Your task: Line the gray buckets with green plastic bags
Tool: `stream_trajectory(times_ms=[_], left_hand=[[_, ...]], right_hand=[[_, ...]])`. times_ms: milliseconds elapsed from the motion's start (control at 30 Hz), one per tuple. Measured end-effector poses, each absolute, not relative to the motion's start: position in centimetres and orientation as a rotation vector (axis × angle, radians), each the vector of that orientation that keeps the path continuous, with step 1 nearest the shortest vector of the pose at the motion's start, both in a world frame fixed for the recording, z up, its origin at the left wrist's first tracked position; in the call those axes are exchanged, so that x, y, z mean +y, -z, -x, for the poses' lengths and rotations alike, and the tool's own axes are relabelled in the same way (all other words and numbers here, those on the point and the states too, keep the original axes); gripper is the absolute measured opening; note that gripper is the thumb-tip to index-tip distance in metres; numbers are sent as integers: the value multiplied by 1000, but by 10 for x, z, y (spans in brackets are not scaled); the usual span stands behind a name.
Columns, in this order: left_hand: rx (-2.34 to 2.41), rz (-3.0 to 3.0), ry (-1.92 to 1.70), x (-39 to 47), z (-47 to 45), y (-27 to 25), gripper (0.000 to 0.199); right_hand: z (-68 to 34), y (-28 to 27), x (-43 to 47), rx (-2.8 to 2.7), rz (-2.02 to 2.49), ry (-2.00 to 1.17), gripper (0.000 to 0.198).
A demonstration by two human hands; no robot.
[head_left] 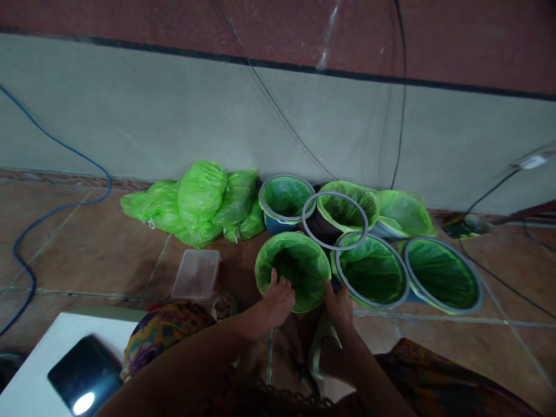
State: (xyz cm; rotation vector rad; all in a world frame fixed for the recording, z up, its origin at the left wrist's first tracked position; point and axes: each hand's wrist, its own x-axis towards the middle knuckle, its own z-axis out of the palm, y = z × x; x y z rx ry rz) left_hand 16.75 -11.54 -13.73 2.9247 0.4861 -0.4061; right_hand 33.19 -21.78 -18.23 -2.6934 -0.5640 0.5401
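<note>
A bin lined with a bright green bin liner (299, 255) stands on the floor in front of me, its mouth facing up. My left hand (278, 299) lies across the near left of its rim, fingers curled on the liner. At the right edge of the same bin, my right hand (339, 304) pinches the liner's folded border. No grey ring sits on this bin. A loose grey ring (366, 215) leans across a dark lined bin (321, 226) just behind. Close to my right hand is another lined bin with its grey ring (406, 278) on.
More lined bins stand along the wall, including a ringed blue one (278, 223) and one at far right (478, 289). Filled green bags (202, 194) are piled left. A clear plastic box (197, 272), white table (43, 359) and blue cable (30, 231) are nearby.
</note>
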Motion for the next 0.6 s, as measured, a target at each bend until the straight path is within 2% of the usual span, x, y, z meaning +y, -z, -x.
stream_trajectory(times_ms=[167,300,433,600], left_hand=[[363,-2731,396,-142,-186,151,42],[320,-2684,476,-149,-187,173,31],[274,-2765,453,-140,-173,176,20],[349,-2868,475,-126,-155,163,23]], right_hand=[[-335,180,-193,-613,2885,-664,40],[-324,185,-183,-585,2918,-688,35],[-309,187,-189,-555,2899,-748,41],[-309,185,-204,-526,2806,-733,67]])
